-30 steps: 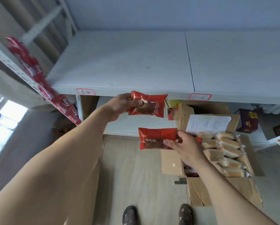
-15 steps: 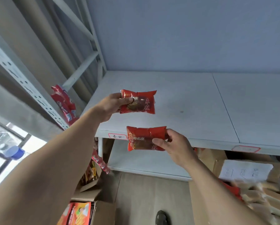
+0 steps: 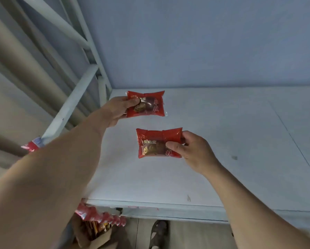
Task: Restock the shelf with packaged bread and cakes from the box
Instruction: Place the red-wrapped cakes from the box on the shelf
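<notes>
Cake packets, glossy red pillow-shaped plastic: my left hand (image 3: 119,109) pinches one (image 3: 147,104), my right hand (image 3: 190,150) pinches another (image 3: 157,143) above the smooth white shelf (image 3: 222,141)

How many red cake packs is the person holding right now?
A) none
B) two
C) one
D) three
B: the left hand holds one red pack and the right hand pinches another pack, both above the white shelf.
</notes>
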